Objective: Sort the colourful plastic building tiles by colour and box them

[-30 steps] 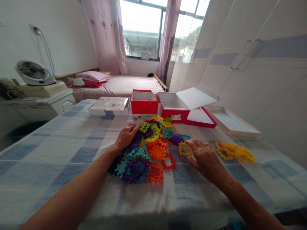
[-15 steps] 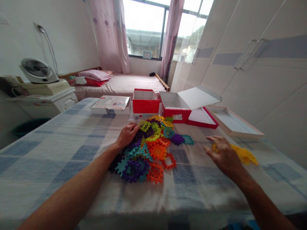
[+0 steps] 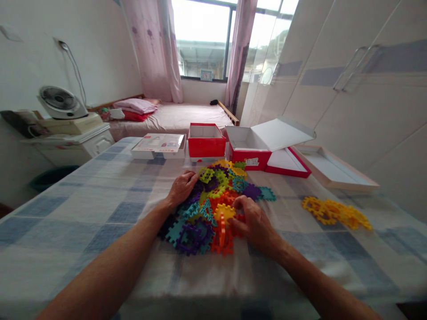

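Note:
A heap of plastic building pieces with toothed edges lies on the table, in purple, teal, lime, orange and yellow. My left hand point(image 3: 183, 189) rests against its left side, fingers stretched out by a lime piece point(image 3: 206, 175). At the front right of the heap, my right hand point(image 3: 255, 222) has thumb and fingers closed at the edge of a yellow toothed piece point(image 3: 224, 212). An orange piece point(image 3: 222, 231) stands on edge just in front of it. Teal and purple pieces point(image 3: 190, 235) lie at the near left. Apart to the right sits a group of yellow pieces point(image 3: 336, 213).
Behind the heap are a white flat box point(image 3: 158, 144), a red box point(image 3: 207, 146), a red box with raised lid point(image 3: 250, 158) and a shallow pale tray point(image 3: 336, 171). A checked cloth point(image 3: 133, 235) covers the table. A bed and fan are farther back.
My right hand has moved left from the separate yellow pieces to the heap. An orange piece there now stands up, and a yellow piece shows. My left hand stays at the heap.

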Demonstrator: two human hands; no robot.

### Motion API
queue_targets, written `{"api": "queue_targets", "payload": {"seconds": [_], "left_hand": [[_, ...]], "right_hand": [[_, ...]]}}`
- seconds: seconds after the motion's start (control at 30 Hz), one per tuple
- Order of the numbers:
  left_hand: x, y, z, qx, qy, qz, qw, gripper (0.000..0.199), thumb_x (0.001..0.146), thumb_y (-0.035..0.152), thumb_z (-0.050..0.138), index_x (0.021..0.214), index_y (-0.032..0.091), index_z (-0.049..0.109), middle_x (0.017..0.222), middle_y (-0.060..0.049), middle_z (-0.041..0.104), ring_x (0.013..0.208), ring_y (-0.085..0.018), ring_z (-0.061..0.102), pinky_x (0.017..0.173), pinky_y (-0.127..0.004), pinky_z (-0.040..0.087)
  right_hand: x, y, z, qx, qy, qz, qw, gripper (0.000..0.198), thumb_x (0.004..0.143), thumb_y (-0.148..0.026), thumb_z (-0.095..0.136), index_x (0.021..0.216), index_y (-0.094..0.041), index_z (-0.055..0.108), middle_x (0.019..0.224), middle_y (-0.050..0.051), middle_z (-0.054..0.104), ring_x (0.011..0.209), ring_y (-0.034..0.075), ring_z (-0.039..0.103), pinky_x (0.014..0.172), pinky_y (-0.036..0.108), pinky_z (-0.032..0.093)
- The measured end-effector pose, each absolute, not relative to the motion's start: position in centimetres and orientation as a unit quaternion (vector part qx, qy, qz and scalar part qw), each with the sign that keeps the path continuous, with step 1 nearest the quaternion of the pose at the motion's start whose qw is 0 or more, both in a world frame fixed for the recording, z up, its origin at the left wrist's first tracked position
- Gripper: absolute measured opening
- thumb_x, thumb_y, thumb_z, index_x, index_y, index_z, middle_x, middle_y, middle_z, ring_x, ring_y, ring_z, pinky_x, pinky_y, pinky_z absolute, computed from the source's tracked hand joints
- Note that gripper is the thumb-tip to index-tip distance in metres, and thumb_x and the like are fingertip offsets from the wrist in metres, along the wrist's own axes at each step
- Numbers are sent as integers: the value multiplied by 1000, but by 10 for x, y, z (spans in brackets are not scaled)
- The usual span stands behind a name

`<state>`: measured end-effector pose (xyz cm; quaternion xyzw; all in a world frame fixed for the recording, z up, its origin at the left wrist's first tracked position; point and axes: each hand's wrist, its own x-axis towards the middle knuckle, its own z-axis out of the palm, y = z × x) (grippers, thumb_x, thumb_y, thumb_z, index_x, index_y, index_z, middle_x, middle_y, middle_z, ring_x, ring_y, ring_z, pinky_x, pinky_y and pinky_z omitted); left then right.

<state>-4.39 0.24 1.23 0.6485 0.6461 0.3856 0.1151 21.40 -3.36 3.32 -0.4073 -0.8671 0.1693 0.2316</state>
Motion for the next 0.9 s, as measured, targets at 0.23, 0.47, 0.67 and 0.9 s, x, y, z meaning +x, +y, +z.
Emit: {"api": "queue_targets", "payload": {"seconds": [0.23, 0.47, 0.67, 0.9], "left_hand": [[-44, 3, 12, 649, 644, 390, 113, 42, 88, 42, 33, 81, 17, 66, 93, -7, 65, 87, -19, 60, 84, -26, 43], [-44, 2, 13, 653, 636, 395, 115, 42, 88, 43, 34, 83, 16, 66, 95, -7, 65, 88, -19, 60, 83, -26, 42], [-45, 3, 13, 650, 636, 400, 116, 44, 87, 45, 34, 82, 16, 67, 94, -7, 65, 85, -19, 60, 82, -27, 43], [-46, 1, 13, 655, 641, 383, 120, 45, 88, 46, 33, 85, 15, 66, 97, -7, 65, 88, -19, 60, 83, -26, 42]], "right_hand": [[227, -31, 42, -429, -822, 200, 317, 5, 83, -24, 48, 87, -21, 47, 82, 1, 60, 79, 15, 57, 76, 29, 43], [333, 11, 50, -624, -692, 111, 345, 24, 81, -40, 48, 94, -21, 55, 88, 6, 66, 75, 19, 62, 71, 32, 47], [404, 28, 46, -686, -668, -114, 265, 34, 82, -37, 42, 103, -16, 59, 106, 18, 60, 102, 31, 54, 86, 43, 42], [322, 33, 46, -533, -799, 53, 273, 42, 84, -43, 45, 116, -19, 55, 119, 10, 56, 111, 24, 52, 96, 39, 39]]}}
